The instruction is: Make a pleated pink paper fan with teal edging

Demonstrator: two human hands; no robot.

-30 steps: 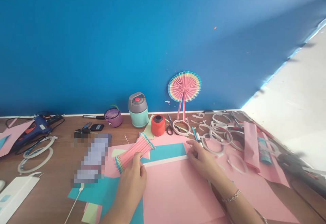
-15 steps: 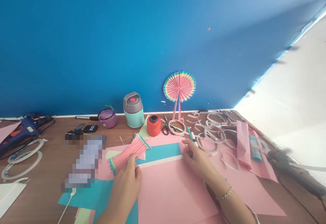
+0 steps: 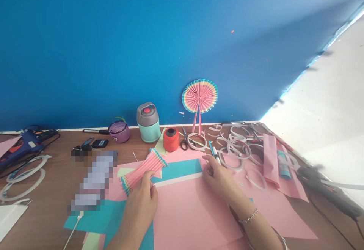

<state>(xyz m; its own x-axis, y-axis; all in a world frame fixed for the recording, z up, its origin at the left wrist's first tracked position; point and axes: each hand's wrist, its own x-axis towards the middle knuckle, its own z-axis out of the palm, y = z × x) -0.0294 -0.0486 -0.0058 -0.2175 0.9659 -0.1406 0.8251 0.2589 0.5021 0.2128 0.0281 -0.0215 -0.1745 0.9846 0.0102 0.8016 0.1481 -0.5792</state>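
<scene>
A flat pink paper sheet (image 3: 193, 212) lies before me, with a white strip (image 3: 179, 180) along its far edge and a blue sheet (image 3: 179, 168) beyond. At the sheet's far left corner, my left hand (image 3: 143, 198) is closed on its edge, the fingertips partly hidden. Just past those fingers rests a pleated pink paper piece (image 3: 144, 170) with blue and yellow ends. My right hand (image 3: 217, 176) is closed at the far right corner, thumb and fingers curled on the edge. A white marker (image 3: 216, 154) lies just beyond it.
Along the wall stand a round paper fan (image 3: 200, 96), a red thread spool (image 3: 171, 140), a mint flask (image 3: 148, 125) and a purple cup (image 3: 119, 131). Scissors (image 3: 184, 140) and tape rings (image 3: 239, 149) lie right of the spool. Glue guns (image 3: 327, 191) (image 3: 27, 143) lie at both sides.
The whole view has shifted very slightly. Both hands keep their places at the sheet's corners, and nothing on the table has visibly moved.
</scene>
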